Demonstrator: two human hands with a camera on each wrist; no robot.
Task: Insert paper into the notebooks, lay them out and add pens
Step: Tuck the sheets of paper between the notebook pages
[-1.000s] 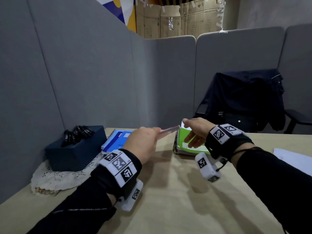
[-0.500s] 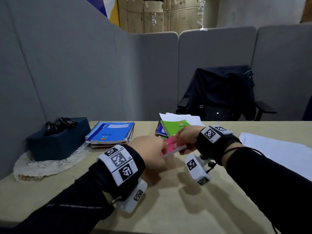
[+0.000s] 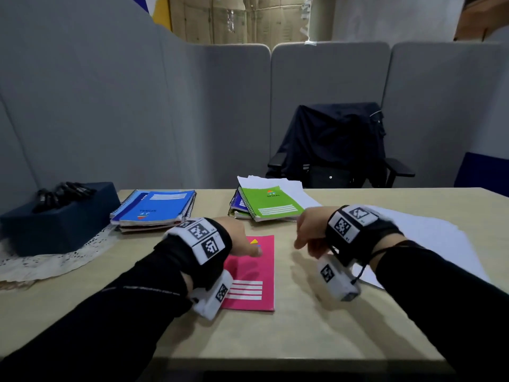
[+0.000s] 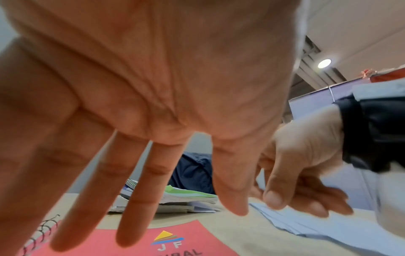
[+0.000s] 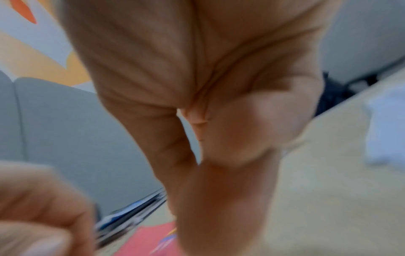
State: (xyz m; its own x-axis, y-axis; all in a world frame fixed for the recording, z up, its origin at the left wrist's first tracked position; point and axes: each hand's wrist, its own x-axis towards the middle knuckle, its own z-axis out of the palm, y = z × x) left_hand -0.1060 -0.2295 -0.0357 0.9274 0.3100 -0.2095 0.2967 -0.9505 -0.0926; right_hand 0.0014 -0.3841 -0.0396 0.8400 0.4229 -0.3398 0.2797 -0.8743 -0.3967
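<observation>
A pink spiral notebook lies closed and flat on the table in front of me, its logo end facing away. My left hand is over its far half with fingers straight; in the left wrist view the fingertips reach the pink cover. My right hand hangs just right of the notebook, fingers loosely curled and holding nothing. A green-topped notebook stack and a blue-topped stack sit further back. Black pens lie on a dark blue box.
White paper sheets spread at the right, under my right wrist; more paper pokes out behind the green stack. The dark blue box stands on a lace doily at the left. Grey partitions surround the table; a chair with a dark jacket stands behind.
Both hands brought the pink notebook from the green stack toward me and laid it flat. My right hand let go and moved right; my left hand now lies flat on the cover.
</observation>
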